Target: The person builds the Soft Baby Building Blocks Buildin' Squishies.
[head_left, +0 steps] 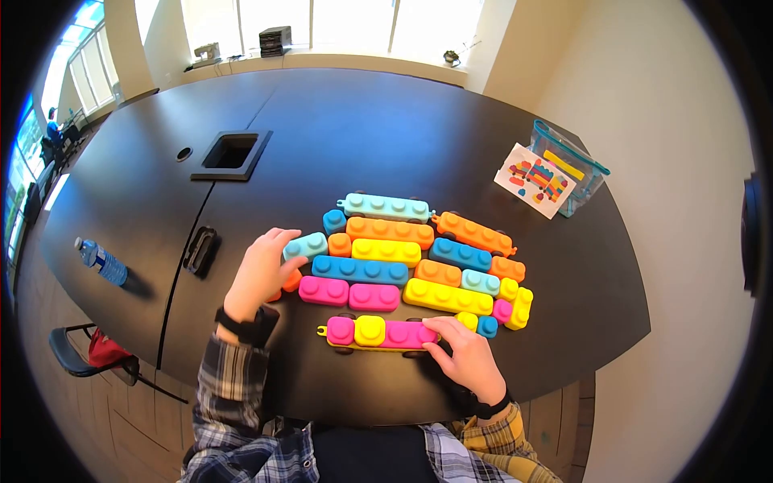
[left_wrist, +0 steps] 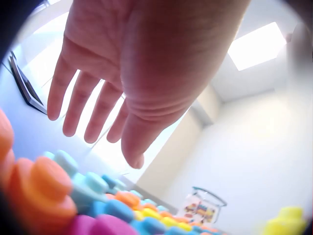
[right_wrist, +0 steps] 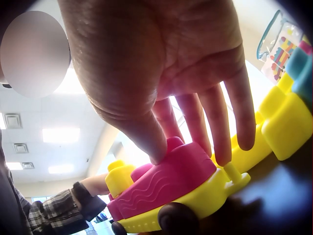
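i read the step in hand as loading blocks onto the yellow wheeled base (right_wrist: pixel 209 195), right hand (head_left: pixel 469 362) seating or steadying one end while left hand (head_left: pixel 259 272) went for another piece. base sat on the table (head_left: pixel 584 294) right in front of the torso, nearest thing to the body, with a small pink block (head_left: pixel 341 331), a yellow block (head_left: pixel 370 331) and a long pink block (head_left: pixel 400 333) in a row on top.

right fingers were pinched over the right end of the long pink block, thumb on the near side, other fingers on the far side. left fingers were spread, nearly straight, no hold on anything, over the light blue block (head_left: pixel 307 246) and near the orange block (head_left: pixel 291 281); couldn't tell if they touched.

next move, my guess: close the left fingers on one of those two, lift it clear of its neighbours, keep the right hand braced so the wheels didn't roll.

base was upright, studs up; long axis ran left-right across the body, roughly along the near edge, yellow hitch (head_left: pixel 322 330) pointing left, another coupling at the right end.
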Demonstrator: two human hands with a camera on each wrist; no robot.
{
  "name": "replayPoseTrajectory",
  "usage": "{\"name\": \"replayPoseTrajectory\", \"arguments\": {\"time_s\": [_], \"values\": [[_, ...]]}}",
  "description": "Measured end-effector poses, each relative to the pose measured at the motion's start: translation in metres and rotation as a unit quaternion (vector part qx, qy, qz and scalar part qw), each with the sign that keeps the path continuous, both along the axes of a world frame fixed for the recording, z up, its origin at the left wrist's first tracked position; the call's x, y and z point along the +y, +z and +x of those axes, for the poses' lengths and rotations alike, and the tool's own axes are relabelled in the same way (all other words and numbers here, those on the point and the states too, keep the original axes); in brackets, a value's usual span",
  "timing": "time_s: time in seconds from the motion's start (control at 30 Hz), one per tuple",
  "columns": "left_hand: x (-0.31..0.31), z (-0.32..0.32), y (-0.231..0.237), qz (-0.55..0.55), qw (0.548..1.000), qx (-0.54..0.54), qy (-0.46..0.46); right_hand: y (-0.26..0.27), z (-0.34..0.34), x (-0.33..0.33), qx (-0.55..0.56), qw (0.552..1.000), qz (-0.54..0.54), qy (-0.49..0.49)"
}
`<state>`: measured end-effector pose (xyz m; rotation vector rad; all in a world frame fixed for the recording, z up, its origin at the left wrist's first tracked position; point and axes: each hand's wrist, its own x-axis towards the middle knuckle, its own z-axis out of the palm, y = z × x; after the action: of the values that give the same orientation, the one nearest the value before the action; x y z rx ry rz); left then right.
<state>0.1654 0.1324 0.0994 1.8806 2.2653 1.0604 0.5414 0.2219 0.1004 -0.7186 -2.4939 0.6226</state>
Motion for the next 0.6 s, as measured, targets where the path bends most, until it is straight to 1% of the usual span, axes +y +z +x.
{"name": "replayPoseTrajectory", "arguments": {"time_s": [0.03, 0.07, 0.13, 0.27, 0.3, 0.33, 0.37, 0.43, 0.47, 0.5, 0.57, 0.6], "values": [[0.005, -0.012, -0.011, -0.023, 0.999, 0.020, 0.019, 0.000, 0.000, 0.000, -0.003, 1.000, 0.000, 0.000], [0.010, -0.016, -0.014, -0.022, 0.999, 0.021, 0.021, 0.000, -0.001, 0.000, -0.006, 1.000, -0.001, 0.000], [0.017, -0.022, -0.019, -0.118, 0.992, 0.020, 0.047, 0.001, -0.002, 0.000, -0.005, 1.000, 0.000, 0.001], [0.022, -0.033, -0.035, -0.096, 0.993, 0.034, 0.053, 0.000, 0.000, -0.001, -0.010, 1.000, 0.010, -0.005], [0.021, -0.032, -0.034, -0.055, 0.995, 0.072, 0.049, 0.000, 0.001, -0.001, -0.011, 1.000, 0.010, -0.005], [0.020, -0.031, -0.029, -0.013, 0.993, 0.111, 0.044, -0.001, 0.000, 0.000, -0.015, 1.000, 0.000, 0.001], [0.019, -0.029, -0.024, -0.012, 0.993, 0.111, 0.044, -0.001, 0.001, 0.000, -0.018, 1.000, -0.010, 0.007], [0.012, -0.015, 0.002, 0.035, 0.998, -0.028, 0.039, 0.004, 0.000, 0.002, -0.014, 1.000, 0.002, 0.018], [0.007, 0.000, 0.020, 0.039, 0.995, -0.092, 0.020, 0.007, -0.001, 0.003, -0.011, 0.999, 0.013, 0.030], [0.003, 0.015, 0.035, 0.039, 0.995, -0.092, 0.019, 0.012, -0.002, 0.004, -0.011, 0.999, 0.013, 0.029], [-0.004, 0.045, 0.058, 0.072, 0.994, -0.036, -0.079, 0.023, -0.006, 0.005, 0.038, 0.999, 0.007, 0.014], [-0.005, 0.062, 0.066, 0.069, 0.991, -0.042, -0.104, 0.030, -0.009, 0.007, 0.043, 0.999, 0.014, 0.018]]}}
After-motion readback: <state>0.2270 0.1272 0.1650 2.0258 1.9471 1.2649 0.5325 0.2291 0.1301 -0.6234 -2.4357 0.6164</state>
